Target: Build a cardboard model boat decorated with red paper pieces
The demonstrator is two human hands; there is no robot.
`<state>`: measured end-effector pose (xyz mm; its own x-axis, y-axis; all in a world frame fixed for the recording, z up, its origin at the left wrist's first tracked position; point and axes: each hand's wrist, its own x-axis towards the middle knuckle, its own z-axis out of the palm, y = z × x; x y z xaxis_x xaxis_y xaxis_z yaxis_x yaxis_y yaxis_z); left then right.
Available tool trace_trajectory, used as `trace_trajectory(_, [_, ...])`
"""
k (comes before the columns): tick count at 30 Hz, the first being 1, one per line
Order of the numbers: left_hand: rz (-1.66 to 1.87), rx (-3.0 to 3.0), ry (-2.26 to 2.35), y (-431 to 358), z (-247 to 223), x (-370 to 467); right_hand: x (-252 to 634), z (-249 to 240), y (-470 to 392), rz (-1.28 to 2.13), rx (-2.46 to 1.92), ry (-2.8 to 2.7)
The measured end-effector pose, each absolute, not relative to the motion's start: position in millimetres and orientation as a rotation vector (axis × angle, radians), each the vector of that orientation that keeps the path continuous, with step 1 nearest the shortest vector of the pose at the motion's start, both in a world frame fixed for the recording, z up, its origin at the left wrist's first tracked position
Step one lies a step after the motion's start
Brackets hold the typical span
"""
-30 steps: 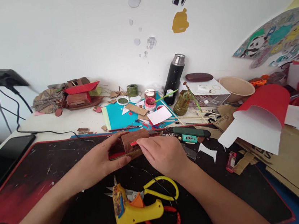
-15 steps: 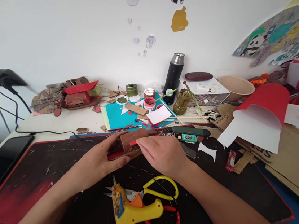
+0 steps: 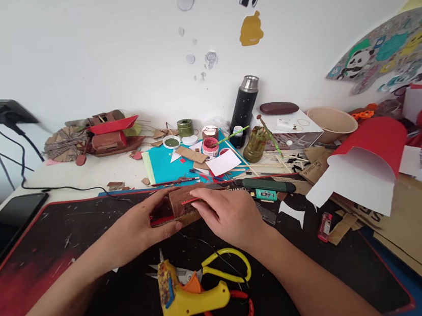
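A brown cardboard model boat (image 3: 180, 201) with a curved cabin is held above the dark mat by my left hand (image 3: 135, 229), thumb along the near side and fingers over the far edge. My right hand (image 3: 229, 214) pinches a thin red strip (image 3: 189, 200) against the cabin's side. Part of the boat is hidden behind the right hand. Closer to me lie a yellow hot glue gun (image 3: 190, 304) and scissors (image 3: 228, 266) with one yellow and one red handle loop.
Finished-looking model boats (image 3: 112, 137) stand at back left. Paint jars (image 3: 210, 147), blue paper (image 3: 161, 165), a black thermos (image 3: 243, 105) and sticks crowd the back. Rolled red paper (image 3: 372, 158), a lighter (image 3: 324, 227) and cardboard (image 3: 420, 235) lie right; a phone (image 3: 8, 231) lies left.
My right fingers have tilted and shifted slightly left on the cabin, and the red strip now appears thinner, seen more edge-on. The left hand keeps its hold on the boat.
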<state>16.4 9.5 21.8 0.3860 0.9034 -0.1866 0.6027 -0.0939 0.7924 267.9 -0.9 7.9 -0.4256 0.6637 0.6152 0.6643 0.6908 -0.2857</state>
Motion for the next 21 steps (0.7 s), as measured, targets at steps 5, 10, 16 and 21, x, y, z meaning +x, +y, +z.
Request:
trace_trajectory(5, [0.508, 1.644, 1.166, 11, 32, 17, 274, 11, 2, 0.090, -1.021, -2.048])
trace_trajectory(10, [0.527, 1.560, 1.126, 12, 39, 19, 279, 9, 7, 0.152, -1.096, -1.969])
trace_trajectory(16, [0.518, 1.579, 1.111, 12, 33, 19, 278, 8, 7, 0.160, -1.111, -2.059])
trace_trajectory(21, [0.489, 1.610, 1.125, 12, 31, 18, 277, 8, 7, 0.126, -1.108, -2.104])
